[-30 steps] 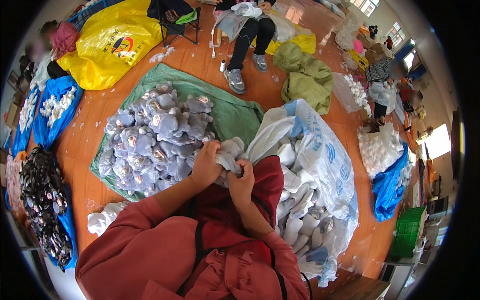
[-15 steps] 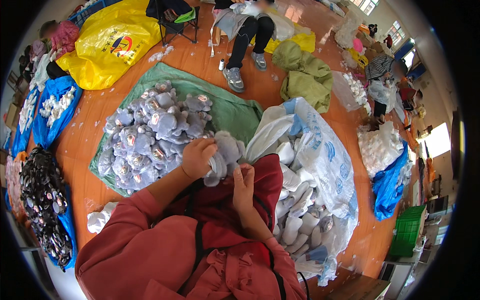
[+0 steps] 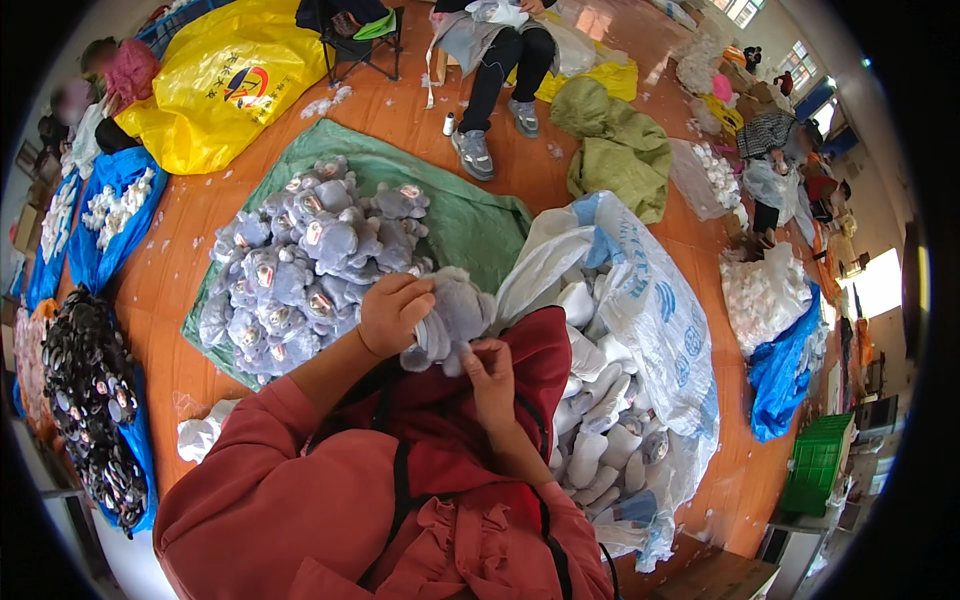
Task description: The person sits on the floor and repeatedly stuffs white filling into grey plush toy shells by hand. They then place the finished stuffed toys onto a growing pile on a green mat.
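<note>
Well — left hand (image 3: 393,314) holds rounded, fuzzy plush (image 3: 460,306).

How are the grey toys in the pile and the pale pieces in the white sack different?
The grey toys are darker; the pale pieces are whitish.
Many grey toys show little face patches; the pale pieces look mostly plain.
The grey toys lie on a green sheet; the pale pieces lie in a white sack.
Both are in heaps.
</note>
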Demonstrator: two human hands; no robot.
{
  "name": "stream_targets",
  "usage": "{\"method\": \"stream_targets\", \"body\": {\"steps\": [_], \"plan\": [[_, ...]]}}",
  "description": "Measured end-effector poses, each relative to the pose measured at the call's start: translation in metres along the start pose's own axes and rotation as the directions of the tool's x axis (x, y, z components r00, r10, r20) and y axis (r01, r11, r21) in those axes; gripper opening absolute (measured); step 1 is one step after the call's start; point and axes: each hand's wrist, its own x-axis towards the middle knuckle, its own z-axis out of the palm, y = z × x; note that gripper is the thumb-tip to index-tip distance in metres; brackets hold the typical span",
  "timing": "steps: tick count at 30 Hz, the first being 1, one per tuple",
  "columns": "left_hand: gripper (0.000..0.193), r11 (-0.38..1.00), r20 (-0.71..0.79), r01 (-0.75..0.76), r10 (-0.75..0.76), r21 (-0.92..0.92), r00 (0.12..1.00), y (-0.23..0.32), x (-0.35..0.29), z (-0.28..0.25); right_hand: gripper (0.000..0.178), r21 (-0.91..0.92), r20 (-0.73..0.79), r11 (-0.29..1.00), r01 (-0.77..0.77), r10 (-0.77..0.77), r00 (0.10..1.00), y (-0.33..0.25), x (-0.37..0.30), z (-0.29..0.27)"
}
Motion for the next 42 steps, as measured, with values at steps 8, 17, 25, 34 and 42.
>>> {"method": "stream_targets", "body": {"steps": [8,17,25,34,42], "plan": [[0.018,0.976,0.135,-0.175,0.192,-0.126,0.972,0.007,0.004,-0.006,0.032,-0.56,0.157,0.812,0.168,-0.095,0.983,-0.031,0.036,-0.022],[0.024,0.975,0.22,0.197,-0.171,-0.102,0.96,0.001,-0.007,0.014,0.035,-0.253,0.188,0.967,-0.037,0.087,0.978,-0.02,0.024,-0.012],[0.02,0.931,0.141,0.355,-0.34,-0.092,0.93,-0.002,-0.015,0.018,0.031,-0.203,0.202,0.977,-0.063,0.105,0.974,-0.018,0.0,-0.009],[0.022,0.991,0.031,-0.122,0.124,-0.045,0.992,0.006,-0.006,0.009,0.02,-0.43,0.125,0.898,0.096,-0.046,0.991,-0.053,0.042,-0.024],[0.021,0.962,0.007,-0.27,0.271,-0.052,0.963,0.009,0.005,0.005,0.011,-0.582,0.085,0.781,0.226,-0.218,0.972,-0.042,0.047,-0.017]]}}
